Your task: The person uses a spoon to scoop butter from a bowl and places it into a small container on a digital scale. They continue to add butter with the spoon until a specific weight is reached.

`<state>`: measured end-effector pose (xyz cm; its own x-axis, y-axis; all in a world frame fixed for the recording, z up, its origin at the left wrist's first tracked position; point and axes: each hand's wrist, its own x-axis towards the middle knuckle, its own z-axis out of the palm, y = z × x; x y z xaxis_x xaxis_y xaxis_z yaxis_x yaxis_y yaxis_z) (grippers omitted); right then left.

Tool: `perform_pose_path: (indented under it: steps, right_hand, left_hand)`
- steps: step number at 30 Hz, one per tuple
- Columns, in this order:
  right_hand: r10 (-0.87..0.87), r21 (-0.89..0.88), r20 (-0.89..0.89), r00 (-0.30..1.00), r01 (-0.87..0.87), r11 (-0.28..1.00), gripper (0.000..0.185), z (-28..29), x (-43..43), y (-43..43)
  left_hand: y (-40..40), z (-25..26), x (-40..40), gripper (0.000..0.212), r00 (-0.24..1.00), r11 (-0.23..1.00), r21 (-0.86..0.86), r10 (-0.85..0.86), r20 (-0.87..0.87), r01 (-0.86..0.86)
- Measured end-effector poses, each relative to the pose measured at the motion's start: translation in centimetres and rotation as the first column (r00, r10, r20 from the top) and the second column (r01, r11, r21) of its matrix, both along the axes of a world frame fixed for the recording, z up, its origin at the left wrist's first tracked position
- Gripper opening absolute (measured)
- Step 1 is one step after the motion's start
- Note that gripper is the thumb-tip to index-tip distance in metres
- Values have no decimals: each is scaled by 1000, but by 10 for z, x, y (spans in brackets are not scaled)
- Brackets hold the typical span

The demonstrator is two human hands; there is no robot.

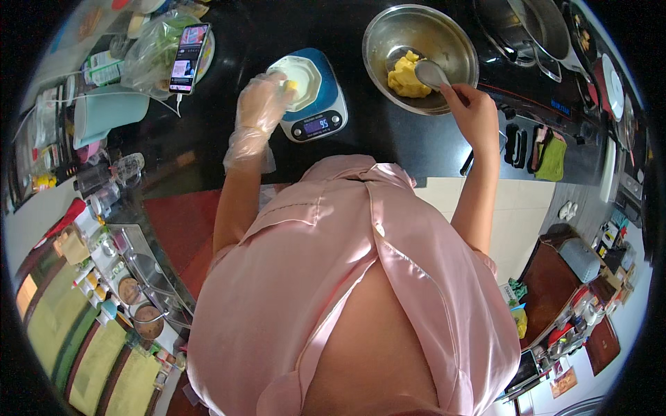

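Note:
My left hand (261,104), in a clear plastic glove, reaches over a white angular dish (308,78) from its left side. Between its fingertips is a small yellow lump (290,85); the glove partly hides the contact. The dish sits on a kitchen scale (337,112) with a blue platform and a lit display. My bare right hand (472,106) grips a spoon (430,74) by its handle. The spoon's bowl rests against a soft yellow mass (407,79), which looks like dough or mash, inside a large stainless steel mixing bowl (370,57).
Left of the scale, a phone (190,60) on a charging cable leans against a bagged plate of greens (151,52). A light blue container (106,114) stands nearby. Pots (541,26) occupy the hob at right, and a green cloth (550,160) lies near the counter edge.

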<state>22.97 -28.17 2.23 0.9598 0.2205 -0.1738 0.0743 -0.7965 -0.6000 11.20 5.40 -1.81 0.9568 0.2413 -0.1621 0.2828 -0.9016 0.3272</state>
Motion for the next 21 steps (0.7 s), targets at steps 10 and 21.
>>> perform_pose_path:
  steps: [10,21]
  right_hand:
    - [-34,8,-16,999,34,999,33,-1,-5,-8]
    - [-37,38,21,999,36,999,33,-3,-6,-11]
  left_hand:
    - [-4,-21,1,30,975,780,-587,203,-94,-219]
    - [-9,-37,-3,23,990,947,-316,93,102,-57]
